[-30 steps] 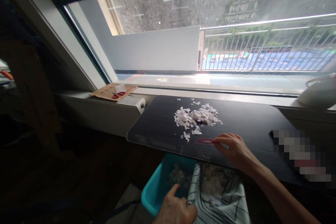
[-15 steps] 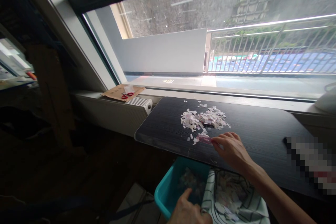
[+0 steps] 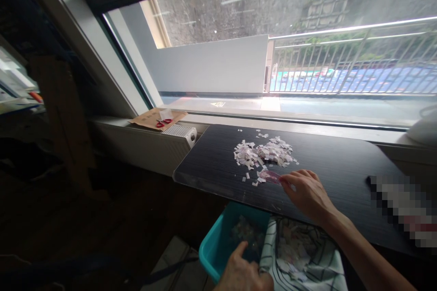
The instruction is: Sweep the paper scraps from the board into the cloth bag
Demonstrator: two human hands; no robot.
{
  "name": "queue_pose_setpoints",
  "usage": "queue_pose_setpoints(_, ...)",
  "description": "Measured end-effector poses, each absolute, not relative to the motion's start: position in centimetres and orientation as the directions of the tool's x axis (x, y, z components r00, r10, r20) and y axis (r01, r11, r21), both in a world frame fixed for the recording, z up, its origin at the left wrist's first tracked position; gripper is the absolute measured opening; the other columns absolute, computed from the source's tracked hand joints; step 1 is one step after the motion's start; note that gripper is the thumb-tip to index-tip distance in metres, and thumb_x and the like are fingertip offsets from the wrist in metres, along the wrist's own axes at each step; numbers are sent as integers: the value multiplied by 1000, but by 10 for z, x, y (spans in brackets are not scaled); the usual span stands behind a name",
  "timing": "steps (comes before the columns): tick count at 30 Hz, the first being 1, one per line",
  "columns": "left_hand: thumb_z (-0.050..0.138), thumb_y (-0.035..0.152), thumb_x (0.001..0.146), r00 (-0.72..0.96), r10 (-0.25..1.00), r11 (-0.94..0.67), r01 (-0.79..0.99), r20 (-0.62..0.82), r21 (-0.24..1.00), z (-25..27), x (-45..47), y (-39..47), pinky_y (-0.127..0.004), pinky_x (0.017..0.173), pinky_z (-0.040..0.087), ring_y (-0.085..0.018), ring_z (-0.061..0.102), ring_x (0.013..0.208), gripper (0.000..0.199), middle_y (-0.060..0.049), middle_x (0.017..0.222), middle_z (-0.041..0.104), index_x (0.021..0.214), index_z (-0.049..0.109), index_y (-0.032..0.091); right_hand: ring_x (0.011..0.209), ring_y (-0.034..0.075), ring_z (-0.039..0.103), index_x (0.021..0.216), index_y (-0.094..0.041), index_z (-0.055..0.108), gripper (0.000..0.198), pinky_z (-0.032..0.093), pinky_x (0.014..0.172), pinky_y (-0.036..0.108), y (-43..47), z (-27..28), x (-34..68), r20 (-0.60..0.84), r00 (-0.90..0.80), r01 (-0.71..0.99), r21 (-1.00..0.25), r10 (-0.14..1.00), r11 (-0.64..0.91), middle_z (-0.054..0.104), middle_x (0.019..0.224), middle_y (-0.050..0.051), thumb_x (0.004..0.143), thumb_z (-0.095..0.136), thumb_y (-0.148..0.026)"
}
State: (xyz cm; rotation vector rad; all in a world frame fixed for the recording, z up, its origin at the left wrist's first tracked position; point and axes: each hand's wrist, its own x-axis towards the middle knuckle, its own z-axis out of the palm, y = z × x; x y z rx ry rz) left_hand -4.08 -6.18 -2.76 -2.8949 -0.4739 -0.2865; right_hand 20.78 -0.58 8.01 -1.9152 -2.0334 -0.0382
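The dark tabletop (image 3: 205,159) looks like wood-grain laminate, finely streaked, faintly glossy. Toward its far edge lie matt, papery scraps (image 3: 276,151); nearer its front edge, a translucent pink strip (image 3: 271,176) looks like smooth plastic. Below that edge: a smooth plastic bin (image 3: 209,254) and creased, matt striped cloth (image 3: 327,270).

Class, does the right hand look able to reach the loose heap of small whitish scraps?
Probably yes: the right hand, pinching a translucent pink strip, is near the heap; no barrier shows between.

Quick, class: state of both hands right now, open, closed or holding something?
Left hand: index finger extended over the blue bin; whether it grips anything cannot be told.
Right hand: closed, pinching the pink strip.
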Motion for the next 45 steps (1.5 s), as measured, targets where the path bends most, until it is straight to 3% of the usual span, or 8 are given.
queue_pose_setpoints(8, 66, 16, 64, 932, 307, -931, 336, 193, -141, -34, -43, -62, -48, 79, 52, -14, 52, 36, 15, 0, 53, 64, 62, 51, 19, 95, 24, 62, 91, -26, 75, 27, 38, 87, 39, 11, 81, 194, 201, -36, 947, -305, 979, 98, 77, 93, 4, 93, 48, -28)
queue_pose_setpoints(16, 65, 17, 67, 931, 309, -936, 334, 196, -111, -31, -43, -61, -50, 82, 50, -13, 51, 36, 14, 1, 52, 63, 63, 51, 19, 91, 24, 62, 84, -25, 75, 28, 37, 87, 41, -2, 85, 204, 178, -7, 965, -257, 984, 53, 76, 88, 4, 92, 48, -25)
queue_pose_setpoints(21, 62, 16, 60, 916, 279, -931, 332, 289, -154, -35, -42, -59, -47, 76, 53, -13, 48, 32, 13, 2, 49, 61, 62, 50, 20, 91, 22, 62, 88, -26, 74, 26, 38, 86, 37, -5, 84, 199, 174, -46, 944, -315, 984, 100, 76, 88, 2, 93, 49, -27)
queue_pose_setpoints(26, 59, 13, 55, 881, 279, -921, 358, 381, -154, -35, -44, -60, -46, 76, 53, -12, 47, 31, 13, 3, 48, 60, 60, 49, 20, 88, 23, 62, 83, -23, 74, 24, 36, 89, 38, -4, 87, 198, 198, -4, 969, -243, 980, 53, 75, 83, 2, 91, 51, -23)
queue_pose_setpoints(37, 66, 14, 59, 922, 306, -928, 344, 238, -141, -27, -42, -59, -49, 75, 53, -14, 52, 33, 16, 0, 51, 63, 61, 50, 19, 91, 22, 62, 87, -24, 76, 24, 37, 87, 37, 5, 88, 179, 170, -119, 937, -306, 978, 167, 76, 91, 3, 93, 52, -26)
queue_pose_setpoints(42, 67, 15, 62, 927, 314, -931, 343, 207, -122, -21, -41, -59, -51, 73, 55, -15, 52, 32, 16, -1, 51, 64, 58, 52, 19, 90, 23, 61, 90, -24, 76, 24, 36, 89, 38, 4, 87, 179, 190, -72, 949, -290, 979, 126, 76, 88, 5, 92, 52, -24)
queue_pose_setpoints(45, 68, 13, 61, 926, 318, -929, 347, 202, -128, -21, -40, -59, -51, 74, 55, -15, 53, 33, 16, -2, 52, 65, 58, 53, 19, 87, 22, 61, 86, -25, 76, 24, 36, 87, 37, -1, 85, 178, 158, -132, 923, -339, 979, 180, 76, 85, 3, 92, 53, -25)
